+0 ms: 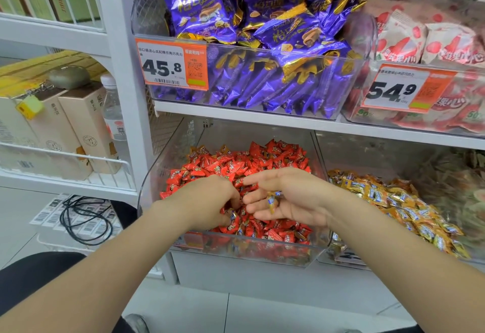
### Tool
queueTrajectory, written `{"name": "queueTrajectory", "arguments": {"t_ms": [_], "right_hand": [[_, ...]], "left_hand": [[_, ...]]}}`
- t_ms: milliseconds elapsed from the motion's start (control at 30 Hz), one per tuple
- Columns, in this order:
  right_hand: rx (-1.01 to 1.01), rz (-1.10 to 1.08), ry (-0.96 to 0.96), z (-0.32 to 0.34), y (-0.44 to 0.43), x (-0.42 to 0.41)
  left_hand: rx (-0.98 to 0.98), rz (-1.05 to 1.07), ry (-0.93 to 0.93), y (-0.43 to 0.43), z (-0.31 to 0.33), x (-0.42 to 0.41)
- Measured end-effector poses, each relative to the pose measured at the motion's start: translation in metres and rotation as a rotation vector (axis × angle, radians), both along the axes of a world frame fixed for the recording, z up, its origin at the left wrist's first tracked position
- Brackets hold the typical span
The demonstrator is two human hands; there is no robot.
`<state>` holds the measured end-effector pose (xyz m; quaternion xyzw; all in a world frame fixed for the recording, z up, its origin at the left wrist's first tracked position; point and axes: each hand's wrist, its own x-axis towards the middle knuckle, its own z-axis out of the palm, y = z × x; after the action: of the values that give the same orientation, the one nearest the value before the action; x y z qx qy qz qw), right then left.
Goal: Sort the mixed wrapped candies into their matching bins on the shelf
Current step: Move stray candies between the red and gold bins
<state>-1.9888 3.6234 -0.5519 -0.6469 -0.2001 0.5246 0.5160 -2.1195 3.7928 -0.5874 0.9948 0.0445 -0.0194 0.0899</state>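
Observation:
A clear bin (154, 175) on the lower shelf is heaped with red wrapped candies (262, 159). Both hands are inside it. My left hand (207, 198) digs into the red heap with curled fingers, and a wrapper shows at its fingertips. My right hand (286, 196) is beside it, palm turned inward, holding orange-and-blue wrapped candies (272, 201) against its fingers. The neighbouring clear bin (321, 154) to the right holds a pile of orange wrapped candies (393, 201).
Above, a bin of purple chocolate packs (262, 33) with a 45.8 price tag (172, 66), and a bin of white-and-red packs (425, 38) tagged 54.9. To the left, a white rack (65, 154) with boxes and a water bottle (115, 120). A black cable (84, 217) lies on the floor.

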Motion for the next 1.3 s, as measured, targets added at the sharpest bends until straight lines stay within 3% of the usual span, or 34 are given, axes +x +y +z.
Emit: {"name": "queueTrajectory", "arguments": {"t_ms": [67, 133, 267, 367, 433, 567, 733, 1100, 1300], "right_hand": [[0.01, 0.0, 0.038, -0.002, -0.002, 0.002], [-0.024, 0.002, -0.052, -0.006, -0.003, 0.005], [-0.113, 0.066, -0.499, -0.014, -0.002, 0.006], [-0.131, 0.256, -0.901, -0.019, 0.0, 0.004], [-0.143, 0.384, -1.072, -0.023, 0.001, -0.001], [-0.225, 0.483, -1.182, -0.034, 0.008, -0.005], [-0.226, 0.531, -1.375, -0.045, 0.02, -0.015], [-0.082, 0.586, -1.504, -0.049, 0.031, -0.018], [-0.053, 0.53, -1.465, -0.054, 0.033, -0.02]], "left_hand": [[0.036, 0.03, 0.003, -0.003, -0.001, 0.0], [0.003, 0.043, -0.016, -0.004, -0.004, 0.0], [-0.204, 0.093, -0.067, -0.006, 0.004, -0.002], [-0.299, 0.117, -0.07, -0.005, 0.01, -0.005], [-0.344, 0.121, -0.069, -0.003, 0.012, -0.007], [-0.183, 0.217, -0.132, 0.002, 0.012, -0.007], [-0.065, 0.288, 0.006, 0.01, 0.014, -0.014], [0.001, 0.247, 0.127, 0.012, 0.023, -0.023], [0.113, 0.302, 0.151, 0.012, 0.02, -0.023]]}}
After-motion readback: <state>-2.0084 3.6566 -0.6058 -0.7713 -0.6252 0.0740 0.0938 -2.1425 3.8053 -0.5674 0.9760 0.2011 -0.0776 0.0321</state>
